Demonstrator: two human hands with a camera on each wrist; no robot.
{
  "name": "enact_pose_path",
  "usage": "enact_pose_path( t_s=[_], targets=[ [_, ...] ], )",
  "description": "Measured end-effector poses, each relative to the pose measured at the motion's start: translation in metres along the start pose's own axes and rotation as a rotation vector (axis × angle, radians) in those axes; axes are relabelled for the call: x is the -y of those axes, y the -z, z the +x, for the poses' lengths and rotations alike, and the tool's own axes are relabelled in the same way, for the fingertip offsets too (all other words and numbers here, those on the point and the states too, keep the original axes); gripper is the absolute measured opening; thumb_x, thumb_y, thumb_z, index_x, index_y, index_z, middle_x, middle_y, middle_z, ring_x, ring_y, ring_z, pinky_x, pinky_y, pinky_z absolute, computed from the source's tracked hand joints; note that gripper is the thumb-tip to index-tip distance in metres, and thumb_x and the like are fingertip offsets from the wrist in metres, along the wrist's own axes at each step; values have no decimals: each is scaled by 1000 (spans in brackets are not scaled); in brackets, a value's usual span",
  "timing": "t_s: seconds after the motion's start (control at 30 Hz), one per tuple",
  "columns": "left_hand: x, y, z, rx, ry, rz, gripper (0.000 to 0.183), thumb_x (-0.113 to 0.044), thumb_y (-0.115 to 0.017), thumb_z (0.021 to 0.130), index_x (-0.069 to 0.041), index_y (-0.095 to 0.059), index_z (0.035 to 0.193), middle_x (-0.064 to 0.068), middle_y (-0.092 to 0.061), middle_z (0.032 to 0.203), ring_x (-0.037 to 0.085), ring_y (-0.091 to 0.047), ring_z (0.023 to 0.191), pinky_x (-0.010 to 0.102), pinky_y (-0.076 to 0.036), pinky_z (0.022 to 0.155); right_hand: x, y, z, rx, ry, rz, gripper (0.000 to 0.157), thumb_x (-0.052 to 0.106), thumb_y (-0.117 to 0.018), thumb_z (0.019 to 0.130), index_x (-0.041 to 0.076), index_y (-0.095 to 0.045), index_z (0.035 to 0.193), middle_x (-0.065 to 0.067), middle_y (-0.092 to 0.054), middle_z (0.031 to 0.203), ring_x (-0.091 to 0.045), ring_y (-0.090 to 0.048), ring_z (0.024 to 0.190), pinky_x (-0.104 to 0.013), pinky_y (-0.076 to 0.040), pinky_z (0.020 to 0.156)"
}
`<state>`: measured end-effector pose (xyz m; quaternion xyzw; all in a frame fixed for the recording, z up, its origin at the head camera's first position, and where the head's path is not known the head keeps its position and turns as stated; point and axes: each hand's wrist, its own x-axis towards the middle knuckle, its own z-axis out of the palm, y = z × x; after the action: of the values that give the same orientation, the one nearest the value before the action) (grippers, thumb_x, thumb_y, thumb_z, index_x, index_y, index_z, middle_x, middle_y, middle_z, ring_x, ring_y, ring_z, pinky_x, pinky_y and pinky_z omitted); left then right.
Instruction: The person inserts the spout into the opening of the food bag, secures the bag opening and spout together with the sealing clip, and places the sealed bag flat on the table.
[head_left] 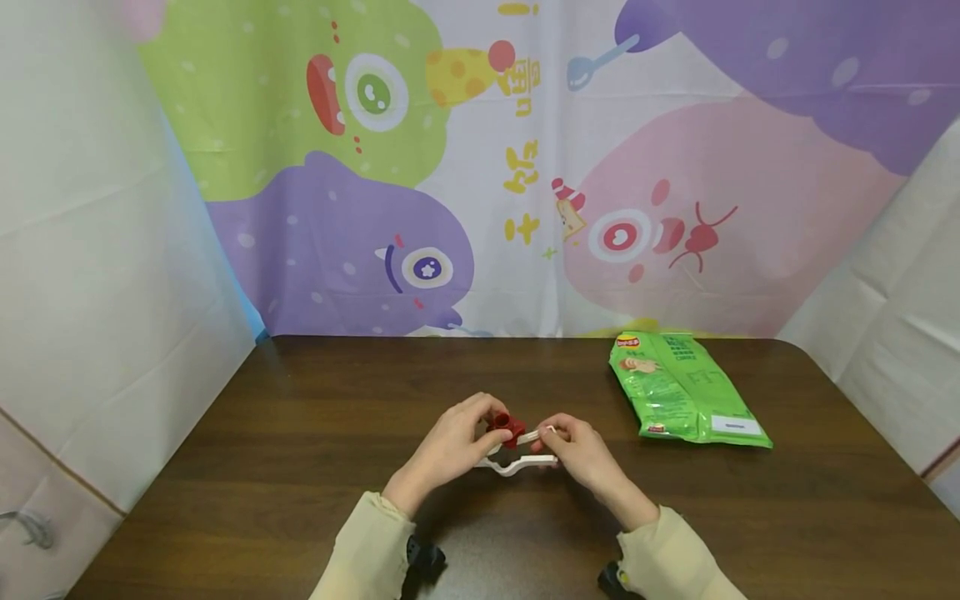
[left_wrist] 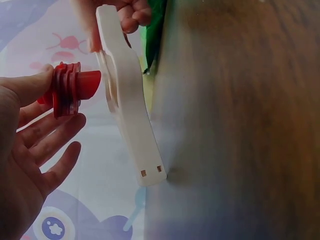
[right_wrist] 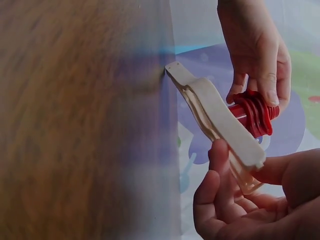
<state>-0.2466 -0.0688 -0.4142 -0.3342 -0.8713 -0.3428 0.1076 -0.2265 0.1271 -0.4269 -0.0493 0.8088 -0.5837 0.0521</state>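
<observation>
My left hand pinches a red plastic spout between thumb and fingers. It has a short slant-cut tube and ridged flanges, clearest in the left wrist view. My right hand holds a white two-armed clip by one end. The clip's arms bow outward midway, and small square slots show near its far end in the left wrist view. The tube of the spout points at the clip's bowed middle in the right wrist view; whether they touch, I cannot tell. Both hands are above the table.
A green snack bag lies on the dark wooden table, behind and to the right of my hands. A cartoon-printed curtain hangs along the table's back edge. White cloth hangs at the sides.
</observation>
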Motion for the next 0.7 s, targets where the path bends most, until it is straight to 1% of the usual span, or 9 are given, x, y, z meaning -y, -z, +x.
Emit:
enact_pose_path(
  t_s=[0.1, 0.2, 0.33, 0.53, 0.7],
  targets=[
    [0, 0, 0, -2, -1, -1, 21, -39, -55, 79, -24, -52, 93, -15, -49, 87, 3, -49, 74, 19, -40, 60, 0, 0, 0, -7, -17, -43, 16, 14, -50, 85, 1, -56, 91, -12, -63, 76, -12, -52, 57, -26, -43, 54],
    [0, -1, 0, -2, -4, 0, 21, -39, -55, 79, -24, -53, 93, -15, -50, 87, 3, -49, 74, 19, -40, 60, 0, 1, -1, -9, -16, -74, 14, 13, -51, 85, 2, -58, 90, -11, -63, 76, -11, -50, 58, -26, -42, 54],
    [0, 0, 0, 5, -14, 3, 19, -37, -56, 80, -24, -53, 93, -14, -49, 86, 3, -49, 74, 19, -39, 59, -1, 1, -1, 5, -6, -84, 15, 11, -52, 84, 1, -59, 91, -11, -62, 76, -13, -52, 60, -27, -44, 55],
    [0, 0, 0, 12, -25, 12, 16, -31, -58, 80, -22, -53, 93, -13, -50, 87, 3, -49, 76, 20, -40, 63, -3, 1, 0, 13, -27, -68, 16, 9, -53, 82, -1, -61, 92, -10, -60, 77, -15, -58, 61, -27, -47, 57],
    [-1, 0, 0, 17, -30, 27, 17, -29, -58, 80, -21, -53, 94, -13, -51, 87, 2, -50, 77, 20, -41, 64, -6, 1, 2, -26, -22, -169, 13, 14, -58, 79, 5, -66, 86, -4, -60, 73, -11, -53, 62, -26, -41, 58]
  ],
)
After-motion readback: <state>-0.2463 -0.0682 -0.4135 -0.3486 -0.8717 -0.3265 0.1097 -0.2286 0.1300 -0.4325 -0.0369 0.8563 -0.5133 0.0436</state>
